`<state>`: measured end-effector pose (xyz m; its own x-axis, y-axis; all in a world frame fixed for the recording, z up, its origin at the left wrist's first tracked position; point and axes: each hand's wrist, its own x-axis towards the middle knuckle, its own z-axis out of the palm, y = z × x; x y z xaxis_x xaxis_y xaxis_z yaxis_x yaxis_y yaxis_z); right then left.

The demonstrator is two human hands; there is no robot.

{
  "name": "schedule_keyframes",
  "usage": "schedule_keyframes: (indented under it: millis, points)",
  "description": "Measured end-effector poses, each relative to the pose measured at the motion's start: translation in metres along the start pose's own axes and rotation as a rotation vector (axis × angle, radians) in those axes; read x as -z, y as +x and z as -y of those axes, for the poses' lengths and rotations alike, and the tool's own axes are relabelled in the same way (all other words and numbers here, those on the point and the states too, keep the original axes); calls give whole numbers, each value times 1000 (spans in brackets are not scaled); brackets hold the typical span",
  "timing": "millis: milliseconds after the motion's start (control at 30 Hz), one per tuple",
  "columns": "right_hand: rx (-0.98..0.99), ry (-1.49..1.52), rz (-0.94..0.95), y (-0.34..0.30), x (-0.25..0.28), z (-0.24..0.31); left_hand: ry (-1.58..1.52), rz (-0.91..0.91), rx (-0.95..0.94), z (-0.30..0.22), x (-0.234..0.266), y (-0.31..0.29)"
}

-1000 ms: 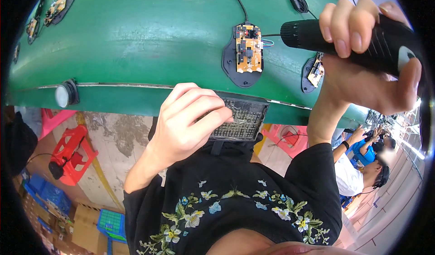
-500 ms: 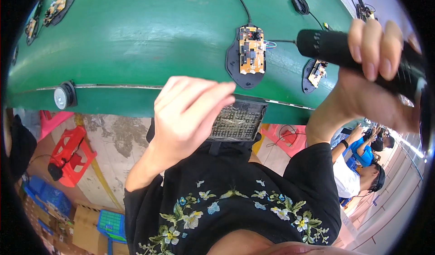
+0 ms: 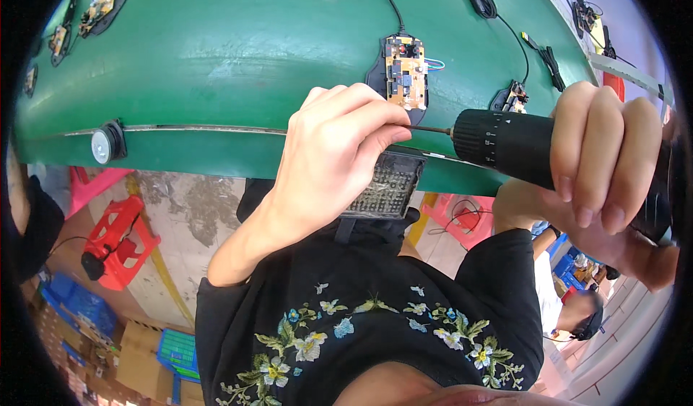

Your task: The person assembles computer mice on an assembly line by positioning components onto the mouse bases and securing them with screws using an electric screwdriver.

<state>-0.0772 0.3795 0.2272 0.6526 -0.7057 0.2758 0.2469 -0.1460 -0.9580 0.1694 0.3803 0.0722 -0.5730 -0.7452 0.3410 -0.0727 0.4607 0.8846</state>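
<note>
- here, the right hand (image 3: 603, 171) grips a black driver (image 3: 505, 142) sideways, seemingly so its thin bit (image 3: 433, 129) points at the left hand (image 3: 333, 139).
- the left hand pinches closed at the bit's tip; i can't tell what's inside.
- the circuit board (image 3: 406, 74) lies on the green table (image 3: 238, 67) just past that hand, maybe for easy reach.

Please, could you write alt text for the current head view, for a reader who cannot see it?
A person's right hand grips a black power screwdriver, its thin bit reaching the fingertips of the left hand. Just beyond, an orange circuit board on a dark base lies on a green table; a black tray sits by its near edge.
</note>
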Motion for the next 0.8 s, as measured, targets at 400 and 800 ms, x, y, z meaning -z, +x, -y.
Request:
schedule_keyframes:
  millis: [400,800]
  points:
    - [-160,-6,14,-6,-15,8,154,-31,-163,-8,-6,-4]
    - [80,104,274,-1,-4,-18,268,4,-213,-15,-8,-6]
